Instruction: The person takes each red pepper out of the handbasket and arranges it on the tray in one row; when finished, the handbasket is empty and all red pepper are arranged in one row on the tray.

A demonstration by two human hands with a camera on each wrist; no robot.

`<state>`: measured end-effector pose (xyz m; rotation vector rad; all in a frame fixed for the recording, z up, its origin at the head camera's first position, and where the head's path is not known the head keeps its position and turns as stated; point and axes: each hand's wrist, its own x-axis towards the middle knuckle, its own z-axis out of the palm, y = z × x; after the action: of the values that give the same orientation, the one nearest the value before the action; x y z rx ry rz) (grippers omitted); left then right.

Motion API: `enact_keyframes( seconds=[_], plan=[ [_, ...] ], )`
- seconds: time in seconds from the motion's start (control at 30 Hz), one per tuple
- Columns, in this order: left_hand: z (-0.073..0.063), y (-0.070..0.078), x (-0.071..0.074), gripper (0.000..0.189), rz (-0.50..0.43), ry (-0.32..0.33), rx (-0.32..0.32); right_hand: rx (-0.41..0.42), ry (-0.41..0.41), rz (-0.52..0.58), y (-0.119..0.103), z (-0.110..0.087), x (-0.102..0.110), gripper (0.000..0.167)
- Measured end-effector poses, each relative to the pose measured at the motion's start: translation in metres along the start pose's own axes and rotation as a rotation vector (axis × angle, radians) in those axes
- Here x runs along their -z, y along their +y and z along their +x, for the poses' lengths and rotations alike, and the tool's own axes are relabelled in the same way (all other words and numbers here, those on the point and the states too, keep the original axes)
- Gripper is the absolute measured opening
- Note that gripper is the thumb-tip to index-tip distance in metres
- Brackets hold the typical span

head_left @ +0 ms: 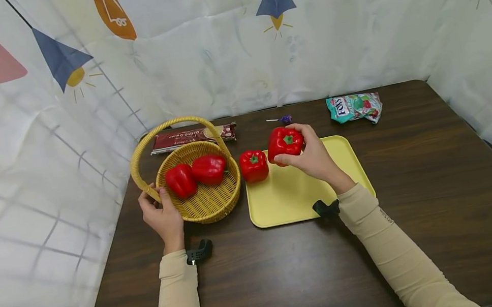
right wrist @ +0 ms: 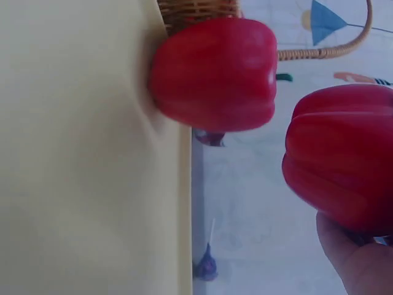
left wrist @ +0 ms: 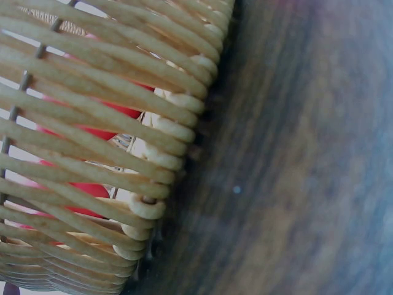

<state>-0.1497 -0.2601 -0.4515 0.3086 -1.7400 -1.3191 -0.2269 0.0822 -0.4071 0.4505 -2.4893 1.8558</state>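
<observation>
In the head view my right hand [head_left: 315, 157] grips a red bell pepper [head_left: 284, 141] above the yellow tray [head_left: 307, 200]; the right wrist view shows this held pepper [right wrist: 344, 157] raised off the tray surface. Another red bell pepper [head_left: 254, 166] stands on the tray's left side, stem up. My left hand [head_left: 163, 217] holds the yellow wicker basket [head_left: 209, 212] at its left side, where the handle [head_left: 138, 159] meets the rim. Two red peppers [head_left: 208, 169] lie inside the basket. The left wrist view shows only the woven basket wall [left wrist: 92, 141], with red showing through its gaps.
Behind the basket lies a dark red spaghetti packet [head_left: 189, 137]. A small purple lollipop [head_left: 285, 119] and a teal Fox's candy bag [head_left: 354, 108] lie along the back of the dark wooden table [head_left: 439, 191]. Printed curtains [head_left: 216, 60] hang behind and at the sides.
</observation>
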Motion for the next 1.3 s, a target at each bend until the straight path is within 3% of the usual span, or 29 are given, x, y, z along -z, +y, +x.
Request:
enact_keyframes(
  seconds=[0.2,0.47,0.8,1.3],
  plan=[
    [0.001,0.0,0.0,0.033,0.0,-0.002,-0.004,-0.081,0.006,-0.097,0.007,0.004,0.004,0.082],
    [0.0,0.0,0.001,0.031,0.007,-0.001,0.002,-0.139,-0.062,-0.212,0.017,0.007,0.003,0.082],
    [0.001,0.002,0.001,0.03,-0.003,-0.007,0.018,-0.15,-0.131,-0.246,0.034,0.011,-0.002,0.086],
    [0.0,0.003,0.001,0.034,-0.01,-0.015,0.023,-0.186,-0.153,-0.198,0.043,0.013,-0.01,0.091]
  ],
)
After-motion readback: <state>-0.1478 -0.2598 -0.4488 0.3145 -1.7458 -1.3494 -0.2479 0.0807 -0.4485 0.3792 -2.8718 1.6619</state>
